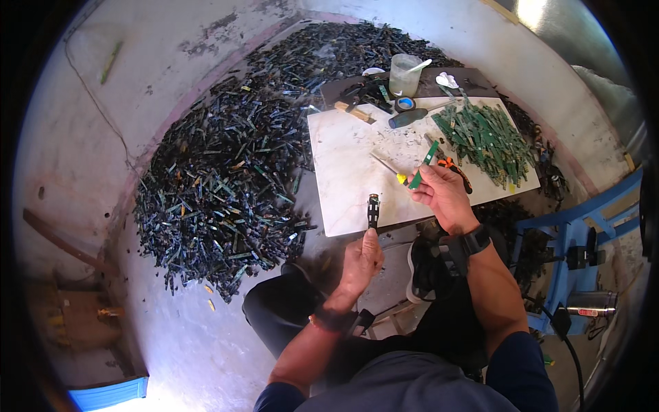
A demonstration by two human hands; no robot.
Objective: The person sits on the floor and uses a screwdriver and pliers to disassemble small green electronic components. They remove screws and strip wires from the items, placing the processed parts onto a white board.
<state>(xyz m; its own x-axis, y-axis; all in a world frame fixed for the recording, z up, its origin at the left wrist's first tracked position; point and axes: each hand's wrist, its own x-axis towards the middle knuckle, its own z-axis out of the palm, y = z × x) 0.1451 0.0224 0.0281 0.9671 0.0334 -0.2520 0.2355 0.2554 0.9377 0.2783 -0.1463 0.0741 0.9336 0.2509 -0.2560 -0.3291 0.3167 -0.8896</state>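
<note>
My left hand [361, 262] is closed on the lower end of a short black strip-shaped part [373, 209], held upright over the near edge of the white board [343, 158]. My right hand [445, 193] pinches a narrow green circuit board strip [424, 165], tilted up to the right. Beside its fingertips is a screwdriver [389, 168] with a yellow collar; its handle is partly hidden. Orange-and-black pliers [456, 170] lie behind my right hand. A heap of green circuit board strips [484, 137] covers the board's right side.
A huge pile of dark strip parts [220, 172] spreads over the floor at left and back. On the table stand a cloudy plastic cup [405, 75], a tape roll [405, 104], a dark-handled tool [408, 118] and a wooden piece [355, 112]. A blue chair [570, 226] stands right.
</note>
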